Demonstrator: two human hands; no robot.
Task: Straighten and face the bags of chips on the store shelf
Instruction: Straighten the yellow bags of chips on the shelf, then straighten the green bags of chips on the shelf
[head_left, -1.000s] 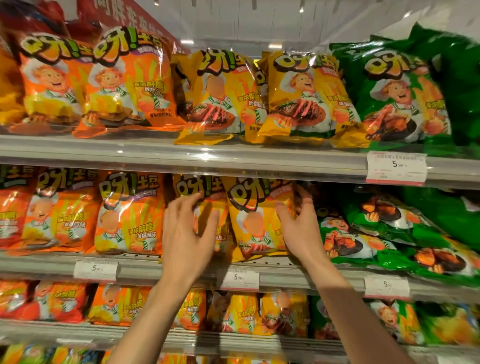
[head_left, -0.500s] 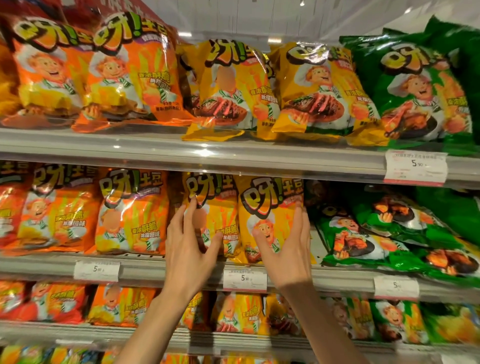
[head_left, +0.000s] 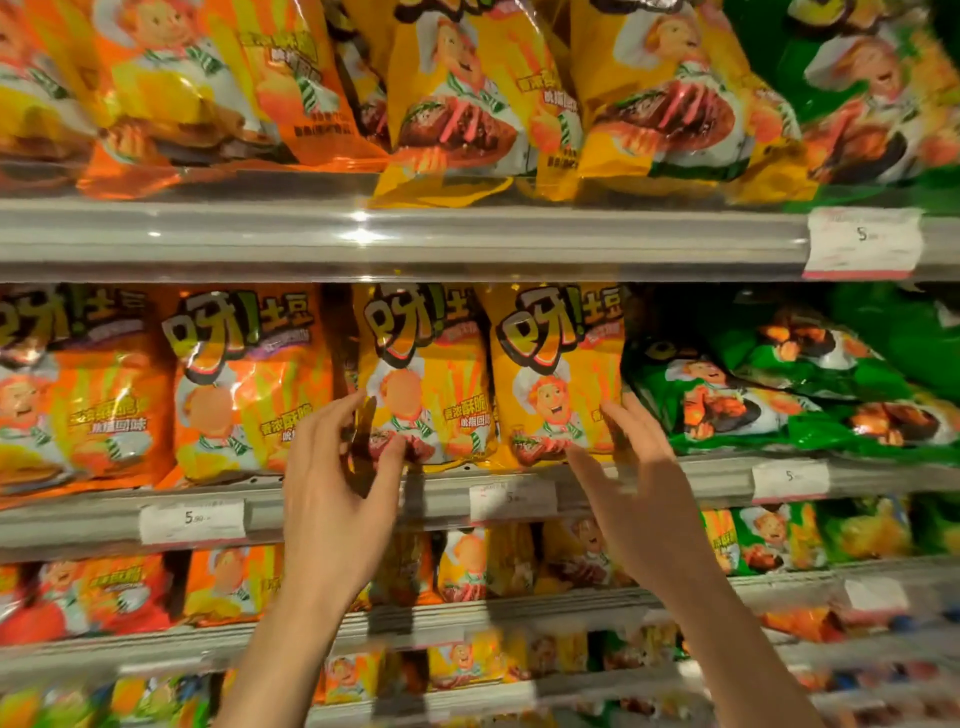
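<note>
Two yellow chip bags stand upright side by side on the middle shelf (head_left: 649, 475). My left hand (head_left: 340, 483) pinches the lower left corner of the left yellow bag (head_left: 426, 374) between thumb and fingers. My right hand (head_left: 636, 478) is in front of the lower right corner of the right yellow bag (head_left: 558, 374), fingers spread and blurred; whether it touches the bag I cannot tell. Orange bags (head_left: 244, 379) stand to the left on the same shelf.
Green bags (head_left: 769, 395) lie tipped over to the right on the middle shelf. The top shelf (head_left: 415, 234) holds orange, yellow and green bags leaning over its edge. Lower shelves carry smaller bags. White price tags (head_left: 511, 499) sit on the shelf rails.
The view has moved closer and tilted down. Both hands have slid down to the bottom corners of the two yellow bags, which now stand straighter, facing front.
</note>
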